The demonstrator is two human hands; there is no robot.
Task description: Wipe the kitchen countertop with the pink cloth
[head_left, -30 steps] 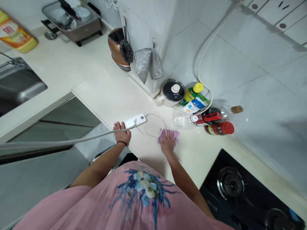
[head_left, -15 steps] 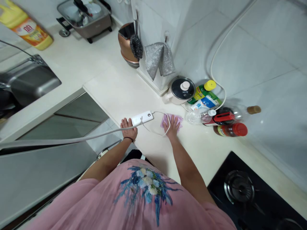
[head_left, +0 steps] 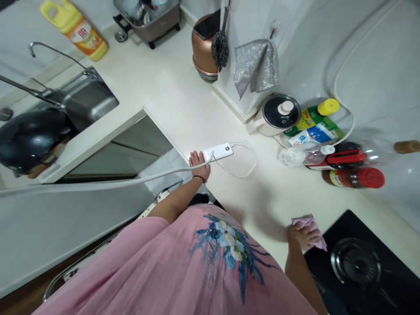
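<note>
My right hand point(head_left: 300, 235) presses a pink cloth point(head_left: 311, 229) flat on the cream counter point(head_left: 203, 118), right at the edge of the black gas hob point(head_left: 361, 262). The fingers lie spread over the cloth. My left hand point(head_left: 198, 162) rests on the counter's front edge, fingers flat, touching the end of a white power strip point(head_left: 218, 152) and its thick white cable point(head_left: 98, 186). A thin white cord point(head_left: 244, 168) loops on the counter beside the strip.
Along the tiled wall stand a small white cooker with a black lid point(head_left: 278, 114), several bottles and packets point(head_left: 331, 148) and a red-capped jar point(head_left: 354, 178). A copper pot point(head_left: 203, 52), a silver cloth point(head_left: 257, 65), a sink point(head_left: 82, 98) and a yellow bottle point(head_left: 78, 28) lie further left.
My right hand has slid the pink cloth from beside the power strip toward me and to the right, up to the hob's edge. The left hand has stayed by the strip.
</note>
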